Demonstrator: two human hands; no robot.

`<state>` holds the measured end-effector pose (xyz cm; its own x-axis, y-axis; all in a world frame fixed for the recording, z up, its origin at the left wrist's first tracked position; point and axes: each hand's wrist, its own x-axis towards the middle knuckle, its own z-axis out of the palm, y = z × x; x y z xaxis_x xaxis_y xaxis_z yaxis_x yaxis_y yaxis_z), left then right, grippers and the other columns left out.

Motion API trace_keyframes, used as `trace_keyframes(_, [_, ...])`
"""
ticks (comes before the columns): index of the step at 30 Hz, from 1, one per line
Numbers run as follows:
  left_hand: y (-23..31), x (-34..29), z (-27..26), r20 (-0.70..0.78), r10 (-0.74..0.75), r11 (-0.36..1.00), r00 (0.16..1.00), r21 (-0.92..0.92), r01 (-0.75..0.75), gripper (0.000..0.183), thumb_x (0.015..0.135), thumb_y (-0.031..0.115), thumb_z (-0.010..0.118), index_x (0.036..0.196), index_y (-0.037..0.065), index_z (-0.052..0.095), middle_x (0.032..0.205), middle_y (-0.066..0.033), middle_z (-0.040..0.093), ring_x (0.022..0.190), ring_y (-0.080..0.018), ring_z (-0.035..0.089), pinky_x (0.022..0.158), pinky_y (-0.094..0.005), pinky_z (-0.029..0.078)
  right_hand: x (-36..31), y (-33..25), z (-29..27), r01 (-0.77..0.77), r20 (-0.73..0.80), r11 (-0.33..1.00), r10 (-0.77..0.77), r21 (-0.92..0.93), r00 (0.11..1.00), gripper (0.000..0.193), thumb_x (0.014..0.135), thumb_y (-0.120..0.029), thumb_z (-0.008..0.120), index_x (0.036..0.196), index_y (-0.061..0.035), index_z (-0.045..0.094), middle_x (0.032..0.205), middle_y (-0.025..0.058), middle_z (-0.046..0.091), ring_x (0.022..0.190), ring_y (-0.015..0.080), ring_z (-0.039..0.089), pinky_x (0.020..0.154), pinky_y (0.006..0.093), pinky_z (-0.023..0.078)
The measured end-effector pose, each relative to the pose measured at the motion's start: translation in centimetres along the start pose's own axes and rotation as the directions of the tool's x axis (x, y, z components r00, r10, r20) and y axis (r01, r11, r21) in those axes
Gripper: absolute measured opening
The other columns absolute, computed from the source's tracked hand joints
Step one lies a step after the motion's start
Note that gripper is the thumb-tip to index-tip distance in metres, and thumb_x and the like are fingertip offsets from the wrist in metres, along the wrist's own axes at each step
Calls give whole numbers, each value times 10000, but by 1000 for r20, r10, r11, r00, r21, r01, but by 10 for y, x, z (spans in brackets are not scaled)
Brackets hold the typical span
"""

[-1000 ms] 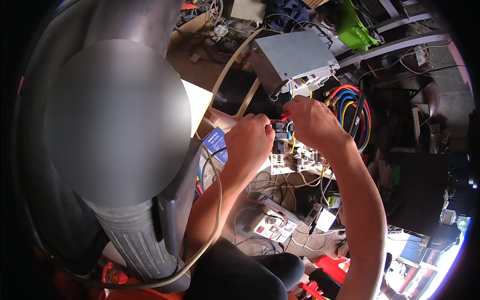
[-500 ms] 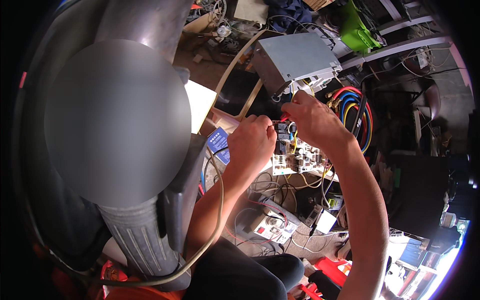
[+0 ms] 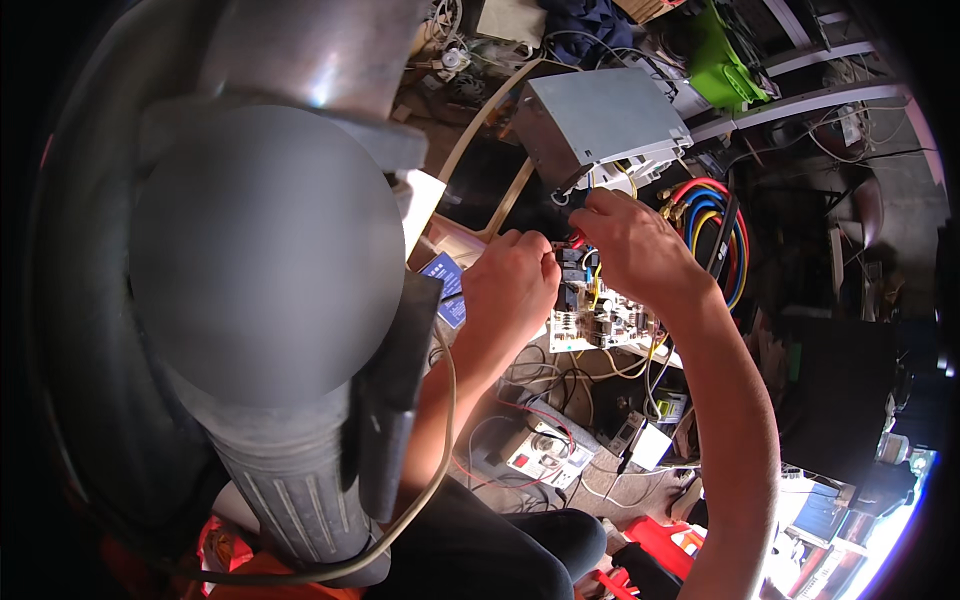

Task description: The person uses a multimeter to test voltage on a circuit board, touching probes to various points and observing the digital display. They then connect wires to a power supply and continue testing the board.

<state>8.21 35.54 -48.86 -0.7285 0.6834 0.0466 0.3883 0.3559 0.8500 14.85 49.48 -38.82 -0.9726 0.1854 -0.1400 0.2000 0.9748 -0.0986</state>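
A populated circuit board, with dark relays and small wires, lies in front of both hands. My left hand is closed at the board's left edge. What its fingers pinch is hidden; a black cable shows at its wrist side. Over the board's far right part, my right hand has its fingertips pressed around a small red piece, too small and half hidden to name. A grey metal box with wires hanging from its near side stands just beyond the right hand.
A large dark ribbed tube fills the left side, with a beige cable near it. Coiled coloured hoses lie right of my right hand. A bench device sits among wires below the board. A green bin stands at the far right.
The whole view has shifted slightly, so things appear a little further right. Both hands keep nearly the same place over the board, with the right fingertips still at the red piece.
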Motion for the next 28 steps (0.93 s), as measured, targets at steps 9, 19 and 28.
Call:
trace_keyframes(9, [-2,-2,1,-25,46,999,999,7,-46,97,887,170,665,873,81,698,870,-112,683,821,-335,676,721,-452,537,2,0,7,-29,22,998,28,51,999,151,772,20,584,887,13,681,933,153,626,971,338,651,853,434,541])
trace_keyframes(19, [-5,-3,0,14,60,998,998,-26,-59,89,883,153,663,874,75,704,855,-120,674,811,-338,672,712,-448,538,-2,1,11,-6,27,1000,7,-19,1000,136,803,6,595,912,-6,675,956,146,623,975,333,657,868,433,548])
trace_keyframes(28, [-7,-9,-2,-39,109,993,993,-38,-111,83,887,151,676,896,83,723,835,-125,664,792,-331,672,690,-436,541,-7,-2,-3,-112,100,994,111,2,989,332,832,11,650,1153,-68,690,1101,168,635,1050,338,668,915,419,549])
